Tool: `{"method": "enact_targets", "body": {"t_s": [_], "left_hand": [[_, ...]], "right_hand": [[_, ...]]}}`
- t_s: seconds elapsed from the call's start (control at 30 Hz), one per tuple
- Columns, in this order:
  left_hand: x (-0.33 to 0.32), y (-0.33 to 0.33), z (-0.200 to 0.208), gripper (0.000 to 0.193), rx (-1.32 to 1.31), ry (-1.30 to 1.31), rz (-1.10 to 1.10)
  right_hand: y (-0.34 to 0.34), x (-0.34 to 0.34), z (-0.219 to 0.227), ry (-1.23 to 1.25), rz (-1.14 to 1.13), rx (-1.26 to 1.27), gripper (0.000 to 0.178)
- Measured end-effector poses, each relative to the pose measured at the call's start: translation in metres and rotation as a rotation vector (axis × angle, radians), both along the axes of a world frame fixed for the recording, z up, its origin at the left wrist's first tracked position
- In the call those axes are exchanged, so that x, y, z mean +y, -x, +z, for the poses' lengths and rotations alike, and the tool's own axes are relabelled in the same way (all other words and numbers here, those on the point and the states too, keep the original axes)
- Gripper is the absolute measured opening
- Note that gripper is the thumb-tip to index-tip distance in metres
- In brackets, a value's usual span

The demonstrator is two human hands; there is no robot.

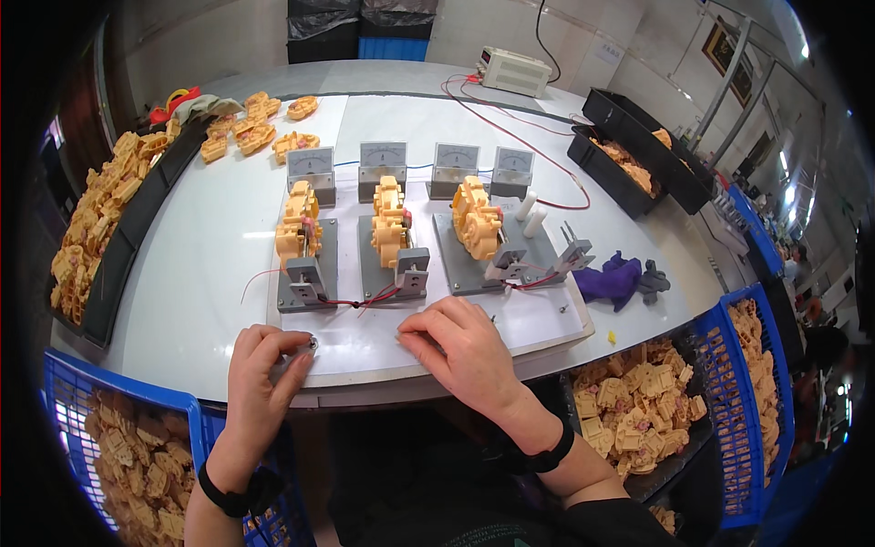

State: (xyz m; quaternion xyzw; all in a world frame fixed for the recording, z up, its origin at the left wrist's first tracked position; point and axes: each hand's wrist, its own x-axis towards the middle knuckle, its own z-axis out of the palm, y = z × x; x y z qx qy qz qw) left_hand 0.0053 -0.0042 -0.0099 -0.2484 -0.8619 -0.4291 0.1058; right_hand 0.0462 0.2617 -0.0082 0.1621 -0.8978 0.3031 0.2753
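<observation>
Near the board's front edge, my left hand (264,369) pinches a small shiny metal part (313,344) between thumb and fingertips. My right hand (463,351) is closed in a pinch over the white board (365,351); what its fingertips hold, if anything, is too small to name. Beyond my hands, three yellow plastic housings (298,223), (390,223), (476,219) sit upright on grey test fixtures (324,292). Red and black wires (365,303) run between the fixtures' front blocks. Neither hand touches the fixtures.
Several analog meters (383,157) stand behind the fixtures. A power supply (513,71) is at the back. Yellow housings fill a long black tray (137,232) and blue baskets (196,406) around the table. A purple cloth (609,279) and white cylinders (535,221) lie to the right.
</observation>
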Motion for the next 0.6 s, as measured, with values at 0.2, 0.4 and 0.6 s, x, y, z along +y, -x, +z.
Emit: {"method": "enact_targets", "body": {"t_s": [0.2, 0.4, 0.6], "left_hand": [[0.0027, -0.0008, 0.0013, 0.018, -0.034, -0.013, 0.001], [0.0023, -0.0024, 0.0042, 0.018, -0.017, 0.004, 0.013], [-0.001, 0.0007, -0.0028, 0.018, 0.018, 0.002, -0.025]], "right_hand": [[-0.0002, 0.0004, -0.0018, -0.008, -0.026, -0.016, 0.008], [0.0016, -0.0034, -0.0006, -0.001, -0.043, -0.034, 0.009], [0.0001, -0.002, 0.0, 0.017, -0.043, -0.06, 0.009]]}}
